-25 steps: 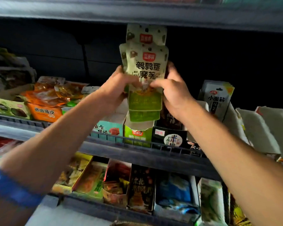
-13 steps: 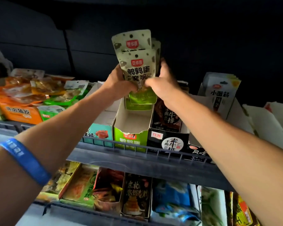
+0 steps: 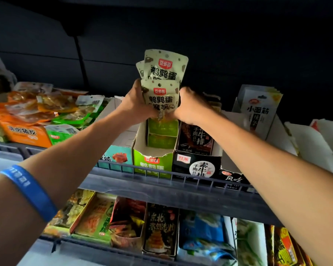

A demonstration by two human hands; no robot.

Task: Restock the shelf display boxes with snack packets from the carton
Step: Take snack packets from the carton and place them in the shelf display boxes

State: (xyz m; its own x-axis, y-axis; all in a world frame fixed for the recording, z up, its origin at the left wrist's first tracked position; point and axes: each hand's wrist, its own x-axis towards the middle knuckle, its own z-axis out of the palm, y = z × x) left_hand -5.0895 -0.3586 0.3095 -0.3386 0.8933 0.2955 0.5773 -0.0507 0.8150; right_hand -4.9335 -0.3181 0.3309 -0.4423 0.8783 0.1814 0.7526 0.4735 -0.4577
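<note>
A stack of green-and-cream snack packets [image 3: 161,87] stands upright between my two hands, its lower ends down inside the green display box [image 3: 152,164] on the upper shelf. My left hand [image 3: 136,104] grips the stack's left side, and my right hand [image 3: 188,106] grips its right side. Both thumbs meet at the front of the stack. The front part of the green box is bare cardboard. No carton is in view.
A black display box [image 3: 196,166] with dark packets stands right of the green box, a teal box [image 3: 117,156] left of it. Orange and green packets [image 3: 46,112] pile at far left, grey packets [image 3: 260,110] at right. A wire rail [image 3: 181,177] fronts the shelf. Lower-shelf boxes [image 3: 127,223] sit below.
The packets have gone lower into the green box, and both hands have come down with them. My view has shifted closer to the shelf.
</note>
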